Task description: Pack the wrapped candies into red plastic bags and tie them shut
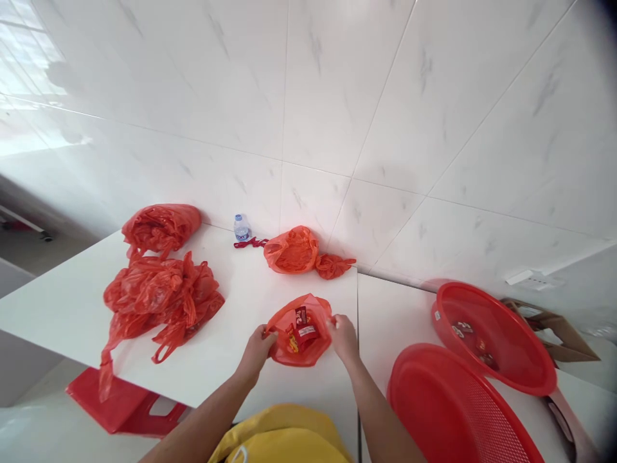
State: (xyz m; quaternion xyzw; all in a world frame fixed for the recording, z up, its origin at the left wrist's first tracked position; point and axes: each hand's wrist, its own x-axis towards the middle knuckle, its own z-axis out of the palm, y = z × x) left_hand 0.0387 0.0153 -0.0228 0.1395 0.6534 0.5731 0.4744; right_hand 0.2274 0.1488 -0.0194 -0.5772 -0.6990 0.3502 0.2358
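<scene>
A thin red plastic bag stands on the white table in front of me, its mouth spread wide. My left hand grips the bag's left rim, fingers closed on the plastic. On the opposite side, my right hand pinches the right rim. Inside the bag lie several small packets, among them a dark red packet, a red packet with a white label and a yellow one. Just behind it sits another red bag, open at the top, beside a small crumpled red bag.
Heaps of red plastic bags lie at the left, with a rolled bundle behind. A water bottle stands by the wall. At the right are a red basket and a red basin holding a few small items. A red stool is below.
</scene>
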